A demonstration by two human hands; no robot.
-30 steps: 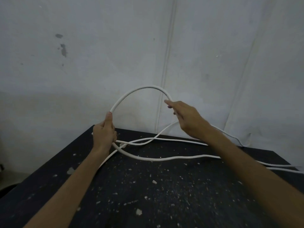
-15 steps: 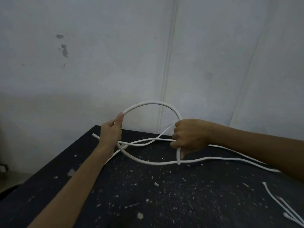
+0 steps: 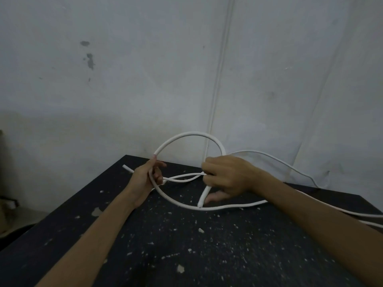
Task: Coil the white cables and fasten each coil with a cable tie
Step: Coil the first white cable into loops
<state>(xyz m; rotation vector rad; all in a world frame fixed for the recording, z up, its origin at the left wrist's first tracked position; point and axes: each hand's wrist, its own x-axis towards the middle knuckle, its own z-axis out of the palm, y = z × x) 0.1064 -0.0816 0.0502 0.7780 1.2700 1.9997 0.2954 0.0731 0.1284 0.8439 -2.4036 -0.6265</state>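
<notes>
A thick white cable [image 3: 187,135] arches in one upright loop above the far part of the black table [image 3: 186,245]. My left hand [image 3: 147,177] holds the loop's left side, its fingers loosened around the cable. My right hand [image 3: 227,177] grips the loop's right side, and the cable's cut end [image 3: 200,204] pokes out below it and meets the strand lying on the table. A thinner white cable [image 3: 182,177] crosses between both hands. More cable trails off to the right [image 3: 331,210].
The tabletop is speckled with white flakes and chips [image 3: 200,230]. A pale wall [image 3: 145,79] stands right behind the table's far edge. A thin white cord [image 3: 275,157] curves along the wall at the right. The floor drops away on the left [image 3: 12,214].
My right hand came down from the loop's top to its right side and closed on the cable. The loop sank lower and its cut end reached the table. My left hand's fingers have loosened.
</notes>
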